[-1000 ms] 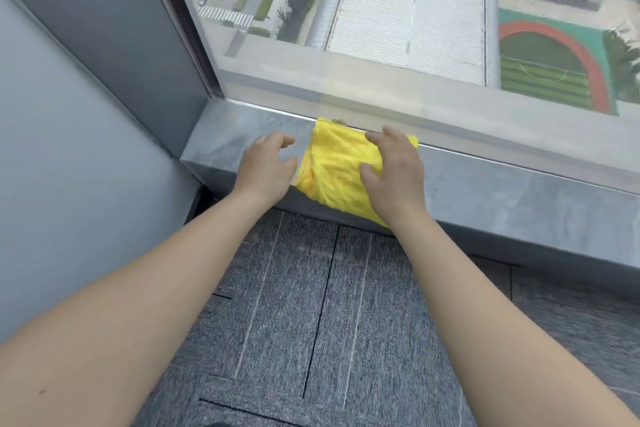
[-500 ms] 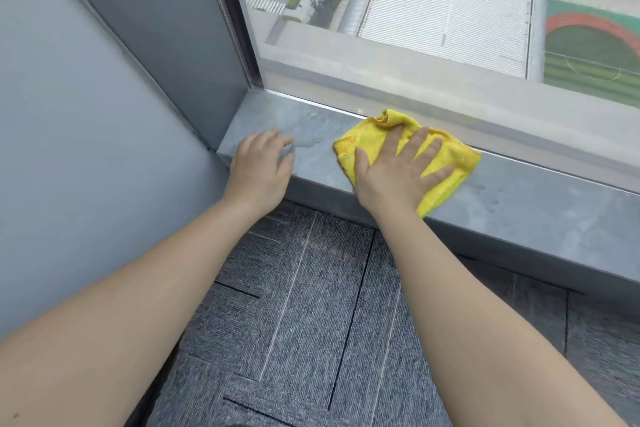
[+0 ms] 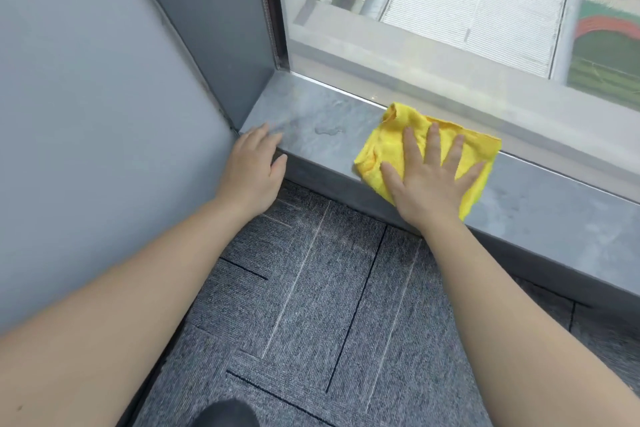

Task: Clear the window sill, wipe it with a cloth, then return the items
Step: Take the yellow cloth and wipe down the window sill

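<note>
A yellow cloth [image 3: 384,146] lies flat on the grey stone window sill [image 3: 322,114]. My right hand [image 3: 429,177] presses down on the cloth with straight, spread fingers. My left hand [image 3: 254,163] rests on the sill's front edge near its left end, fingers straight and holding nothing. A small wet patch [image 3: 327,130] shows on the sill between the two hands. No other items stand on the visible part of the sill.
A grey wall panel [image 3: 86,114] and a dark window reveal [image 3: 214,10] close off the sill's left end. The window glass [image 3: 450,10] rises right behind the sill. Grey carpet tiles [image 3: 329,305] cover the floor below, with a dark shoe tip [image 3: 225,414] at the bottom.
My right hand flattened onto the cloth and slid it to the right along the sill. My left hand stayed on the sill's edge near the left corner. The camera view shifted left.
</note>
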Demonstrator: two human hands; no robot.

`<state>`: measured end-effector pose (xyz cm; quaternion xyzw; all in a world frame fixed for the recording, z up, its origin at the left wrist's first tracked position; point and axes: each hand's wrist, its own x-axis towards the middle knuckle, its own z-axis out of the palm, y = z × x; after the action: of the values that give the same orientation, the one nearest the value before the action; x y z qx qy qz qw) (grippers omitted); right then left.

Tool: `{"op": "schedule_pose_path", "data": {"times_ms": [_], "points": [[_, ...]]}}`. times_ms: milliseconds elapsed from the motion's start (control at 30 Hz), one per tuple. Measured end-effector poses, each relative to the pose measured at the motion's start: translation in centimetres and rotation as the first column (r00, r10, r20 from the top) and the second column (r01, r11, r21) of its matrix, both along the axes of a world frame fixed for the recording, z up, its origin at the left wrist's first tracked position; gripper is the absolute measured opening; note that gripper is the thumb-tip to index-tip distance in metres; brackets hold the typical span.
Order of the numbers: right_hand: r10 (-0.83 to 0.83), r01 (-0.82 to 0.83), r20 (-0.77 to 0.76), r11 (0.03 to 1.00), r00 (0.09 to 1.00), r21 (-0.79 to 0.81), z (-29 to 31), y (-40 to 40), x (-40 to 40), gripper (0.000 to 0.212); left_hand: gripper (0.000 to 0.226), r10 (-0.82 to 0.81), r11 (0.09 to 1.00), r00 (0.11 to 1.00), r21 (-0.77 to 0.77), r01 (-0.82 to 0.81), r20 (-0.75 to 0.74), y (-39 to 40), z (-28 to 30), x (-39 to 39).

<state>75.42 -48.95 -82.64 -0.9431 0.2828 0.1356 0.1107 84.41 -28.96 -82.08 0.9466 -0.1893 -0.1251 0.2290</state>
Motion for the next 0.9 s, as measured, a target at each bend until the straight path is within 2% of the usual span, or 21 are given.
{"op": "schedule_pose_path", "data": {"times_ms": [133,267,333,467,567,667,767,900], "points": [[-0.136,0.136,0.038,0.991,0.99,0.011,-0.1,2.4,2.6,0.068,0.041,0.04,0.999,0.999,-0.022,-0.039,0.006,0.5,0.1,0.1],[-0.137,0.136,0.068,0.991,0.988,0.012,-0.1,4.8,3.8,0.068,0.041,0.059,0.995,0.998,-0.075,-0.059,-0.008,1.2,0.4,-0.6],[-0.068,0.067,0.071,0.998,0.995,0.013,0.1,5.7,3.9,0.066,0.041,0.077,0.99,0.996,-0.118,-0.08,-0.034,1.5,0.7,-1.1],[0.177,-0.178,0.084,0.984,0.981,0.014,0.3,6.0,4.1,0.055,0.04,0.113,0.976,0.992,-0.18,-0.122,-0.061,1.5,0.8,-1.8],[0.391,-0.391,0.09,0.92,0.916,-0.013,0.5,5.5,3.8,0.049,0.039,0.145,0.968,0.988,-0.197,-0.155,-0.061,1.7,1.0,-2.0],[0.493,-0.494,0.094,0.869,0.865,-0.016,0.9,4.8,2.5,0.047,0.038,0.165,0.964,0.984,-0.2,-0.175,-0.068,2.4,1.4,-2.2],[0.439,-0.437,0.052,0.899,0.897,-0.034,1.2,4.9,1.3,0.051,0.037,0.165,0.961,0.984,-0.214,-0.175,-0.063,3.3,1.9,-2.3],[0.158,-0.158,0.019,0.987,0.987,-0.009,1.6,7.0,2.3,0.059,0.037,0.191,0.948,0.978,-0.242,-0.207,-0.088,4.7,2.3,-1.6]]}}
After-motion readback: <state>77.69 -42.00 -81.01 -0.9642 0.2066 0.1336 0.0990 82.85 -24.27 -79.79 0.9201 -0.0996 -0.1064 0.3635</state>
